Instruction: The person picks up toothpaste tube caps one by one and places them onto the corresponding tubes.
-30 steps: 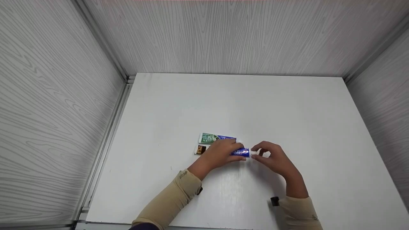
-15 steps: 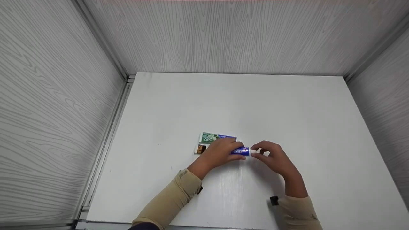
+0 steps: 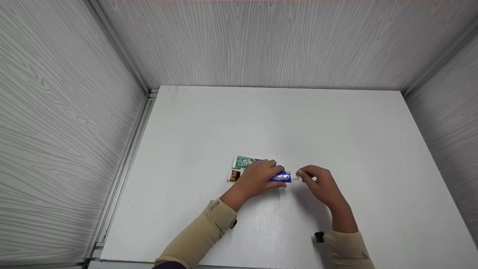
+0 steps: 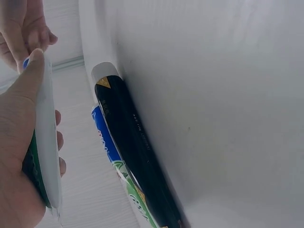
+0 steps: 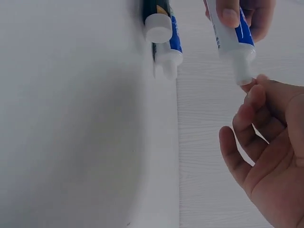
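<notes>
My left hand [image 3: 257,180] grips a blue and white toothpaste tube [image 3: 282,176], held above the table; the left wrist view shows green on its lower part. A slim white cap [image 5: 242,69] stands at the tube's right end. At the tip of this cap, the thumb and index finger of my right hand [image 3: 322,185] pinch together, while the other fingers curl loosely. Beneath the left hand lie two more toothpaste tubes: a black one [image 4: 135,147] with a wide white cap, and a green and blue one [image 3: 244,161] beside it. The left hand partly hides both in the head view.
The white tabletop [image 3: 209,123] spreads around the hands. Pale wood-grain panels [image 3: 261,45] wall it in at the back and both sides. A metal rail [image 3: 123,175] runs along the left edge. Small black devices [image 3: 319,237] sit at the wrists.
My right thumb and index finger have come closer together and shifted slightly right, toward the cap's tip. The held tube has turned a little, and the left hand has barely moved.
</notes>
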Action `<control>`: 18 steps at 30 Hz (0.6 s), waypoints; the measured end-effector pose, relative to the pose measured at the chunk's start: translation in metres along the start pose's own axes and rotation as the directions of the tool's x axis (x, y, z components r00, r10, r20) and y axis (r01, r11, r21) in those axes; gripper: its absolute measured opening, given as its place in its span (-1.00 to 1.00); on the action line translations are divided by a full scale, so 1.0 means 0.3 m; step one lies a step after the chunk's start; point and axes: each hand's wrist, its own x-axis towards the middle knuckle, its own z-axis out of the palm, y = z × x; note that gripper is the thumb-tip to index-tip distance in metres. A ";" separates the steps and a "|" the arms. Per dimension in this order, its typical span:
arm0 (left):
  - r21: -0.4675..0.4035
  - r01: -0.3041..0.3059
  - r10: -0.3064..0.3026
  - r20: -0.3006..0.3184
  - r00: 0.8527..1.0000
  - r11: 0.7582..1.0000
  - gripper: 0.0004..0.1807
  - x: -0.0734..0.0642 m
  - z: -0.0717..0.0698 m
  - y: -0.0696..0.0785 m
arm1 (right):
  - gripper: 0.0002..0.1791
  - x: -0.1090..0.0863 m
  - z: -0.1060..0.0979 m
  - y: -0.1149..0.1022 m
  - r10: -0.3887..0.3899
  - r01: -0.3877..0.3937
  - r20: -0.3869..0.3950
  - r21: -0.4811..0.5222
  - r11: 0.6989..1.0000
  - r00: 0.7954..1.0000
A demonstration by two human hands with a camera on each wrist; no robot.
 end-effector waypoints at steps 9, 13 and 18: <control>-0.003 0.009 -0.009 0.020 1.000 1.000 -0.50 0.004 0.001 -0.006 | -0.83 -0.013 -0.005 0.012 0.012 -0.012 -0.012 0.002 1.000 1.000; 0.022 0.015 -0.016 0.024 1.000 1.000 -0.51 0.011 -0.002 -0.016 | -0.78 -0.020 -0.005 0.019 0.024 -0.024 -0.013 0.013 1.000 1.000; 0.081 0.026 -0.028 0.030 0.999 0.996 -0.51 0.019 -0.004 -0.029 | -0.80 -0.024 -0.008 0.022 0.027 -0.027 -0.004 0.006 1.000 1.000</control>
